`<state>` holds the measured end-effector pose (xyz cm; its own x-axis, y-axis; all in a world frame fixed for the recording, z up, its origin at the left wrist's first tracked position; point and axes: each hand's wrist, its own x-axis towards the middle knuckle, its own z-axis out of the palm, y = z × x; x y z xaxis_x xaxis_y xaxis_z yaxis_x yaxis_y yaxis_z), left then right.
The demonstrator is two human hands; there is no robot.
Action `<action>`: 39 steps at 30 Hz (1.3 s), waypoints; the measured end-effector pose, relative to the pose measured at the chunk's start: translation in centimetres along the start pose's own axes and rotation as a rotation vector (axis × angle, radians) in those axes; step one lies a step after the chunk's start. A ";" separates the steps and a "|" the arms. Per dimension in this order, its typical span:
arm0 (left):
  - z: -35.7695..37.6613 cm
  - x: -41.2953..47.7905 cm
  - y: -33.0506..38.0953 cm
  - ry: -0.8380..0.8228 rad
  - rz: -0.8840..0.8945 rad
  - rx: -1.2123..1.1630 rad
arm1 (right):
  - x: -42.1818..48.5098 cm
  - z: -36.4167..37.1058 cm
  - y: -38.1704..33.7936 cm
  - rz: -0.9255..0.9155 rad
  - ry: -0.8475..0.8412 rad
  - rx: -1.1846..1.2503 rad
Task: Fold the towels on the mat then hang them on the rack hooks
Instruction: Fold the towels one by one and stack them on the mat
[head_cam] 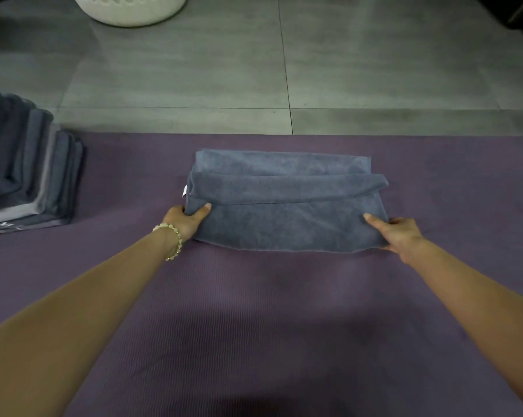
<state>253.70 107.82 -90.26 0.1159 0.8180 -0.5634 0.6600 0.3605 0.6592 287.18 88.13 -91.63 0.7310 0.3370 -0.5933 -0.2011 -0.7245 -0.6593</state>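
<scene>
Towels that are folded already lie in a stack (28, 164) at the far left, on the corner of the mat (254, 311). A pale strip at the foot of this stack carries some marks, but they are too blurred to read. Behind it, on the grey floor (194, 70), stands a white basket (131, 7), cut by the top edge.

The left hand (188, 219), with a bead bracelet (171, 240) on the wrist, pinches the left end of the towel (284, 206): the thumb is on top and the fingers go under the cloth. Just above this hand a small white tag (184, 189) sticks out of the towel's edge. No writing can be read on it.

The towel is blue-grey and lies flat in the middle of the mat, folded into a long band with one layer turned over the top. The right hand (401, 236) clamps the right end in the same way, thumb on top.

I judge the task is in the middle of the folding part. This towel needs, I think, one more fold. No rack and no hooks are in view, so the hanging seems not yet begun
</scene>
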 end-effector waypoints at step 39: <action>-3.1 1.3 0.0 0.092 0.309 0.026 | -0.9 -2.1 -1.2 -0.503 -0.306 -0.258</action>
<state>251.54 110.27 -89.40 0.2469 0.9245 -0.2906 0.6232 0.0782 0.7781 288.12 87.43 -89.35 0.4684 0.8020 -0.3707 0.3092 -0.5418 -0.7816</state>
